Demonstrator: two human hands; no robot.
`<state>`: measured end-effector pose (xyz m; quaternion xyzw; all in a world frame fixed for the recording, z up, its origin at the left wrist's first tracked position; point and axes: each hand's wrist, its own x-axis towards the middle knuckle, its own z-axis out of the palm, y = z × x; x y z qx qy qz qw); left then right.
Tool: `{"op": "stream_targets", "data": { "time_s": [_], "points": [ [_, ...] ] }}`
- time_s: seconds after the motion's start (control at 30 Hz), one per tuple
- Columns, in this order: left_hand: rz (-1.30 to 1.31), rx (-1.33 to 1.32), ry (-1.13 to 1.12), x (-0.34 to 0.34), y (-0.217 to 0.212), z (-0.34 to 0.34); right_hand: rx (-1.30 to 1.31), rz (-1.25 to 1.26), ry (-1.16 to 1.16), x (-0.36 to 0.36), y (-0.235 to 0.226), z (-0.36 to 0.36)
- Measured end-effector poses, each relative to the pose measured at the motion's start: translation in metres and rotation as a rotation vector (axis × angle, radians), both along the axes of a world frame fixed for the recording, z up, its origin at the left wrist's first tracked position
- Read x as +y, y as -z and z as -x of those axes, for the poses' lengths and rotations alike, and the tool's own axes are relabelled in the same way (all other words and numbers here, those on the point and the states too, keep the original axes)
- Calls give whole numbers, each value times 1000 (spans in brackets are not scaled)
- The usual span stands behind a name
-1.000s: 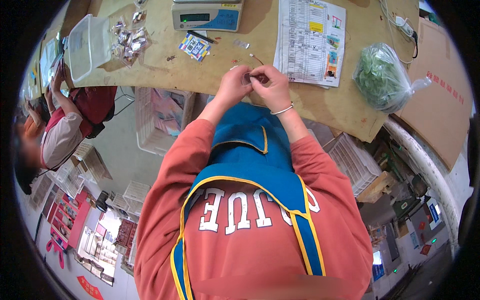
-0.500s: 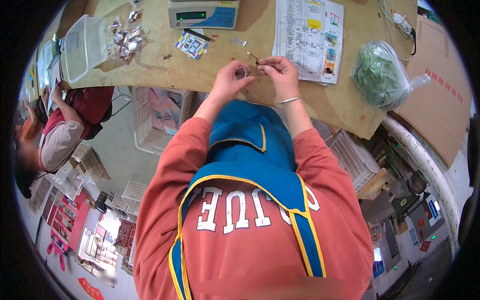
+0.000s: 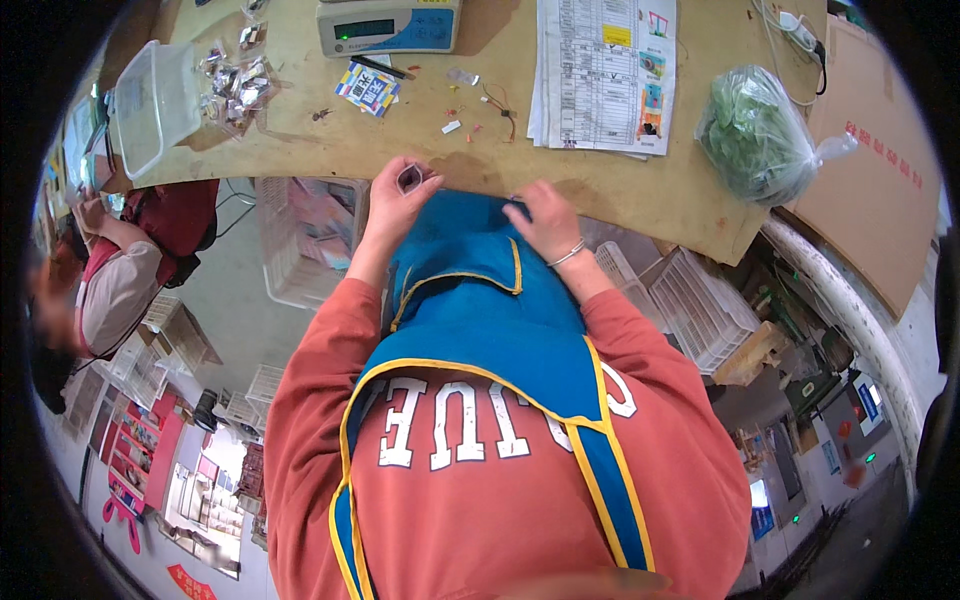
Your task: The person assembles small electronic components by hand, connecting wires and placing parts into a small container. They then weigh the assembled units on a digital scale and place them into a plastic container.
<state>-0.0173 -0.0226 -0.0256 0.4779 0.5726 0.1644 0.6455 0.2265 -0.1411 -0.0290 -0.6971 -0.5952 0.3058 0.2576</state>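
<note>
My left hand [image 3: 398, 200] is closed on a small clear plastic bag [image 3: 410, 179], whose rounded mouth faces up at the table's near edge. My right hand [image 3: 547, 222] is just off the table edge, over my blue apron [image 3: 455, 225]. Its fingers are loosely bent and apart, and I see nothing between them. On the table beyond the hands lies a small part with thin wires [image 3: 508, 112]. Beside it are a little white piece [image 3: 451, 127] and some tiny orange and pink bits [image 3: 471, 137].
A digital scale [image 3: 390, 30] stands at the back, with a printed card [image 3: 368, 90] before it. Filled small bags [image 3: 238, 90] and a clear bin [image 3: 150, 110] are left. Printed sheets [image 3: 600, 90], a bag of greens [image 3: 755, 140] and a carton [image 3: 875, 170] are right.
My right hand has drawn back from the wired part towards me, uncovering it and the small pieces. My left hand has moved left and nearer, still with the bag.
</note>
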Motion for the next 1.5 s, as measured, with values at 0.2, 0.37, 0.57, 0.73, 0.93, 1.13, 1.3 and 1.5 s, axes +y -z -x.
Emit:
{"op": "stream_targets", "data": {
  "time_s": [0.2,0.37,0.57,0.73,0.93,1.13,1.3,1.5],
  "points": [
    [2,-23,-28,-16,-10,6,-39,69,-132,-1,30,4],
    [-23,12,18,-15,-10,6,-11,63,-101,14,42,2],
    [-114,46,29,-9,-8,1,-150,0,-42,75,47,14],
    [-133,23,36,-4,-10,-2,96,-101,185,100,37,15],
    [-141,0,47,-3,-5,-3,45,-9,346,93,28,-13],
    [-191,81,157,4,-14,-12,-292,15,179,128,33,-2],
    [-173,5,131,8,-20,-17,-212,296,193,138,24,0],
    [-175,11,124,9,-19,-21,-137,269,253,139,31,-4]
  ]
}}
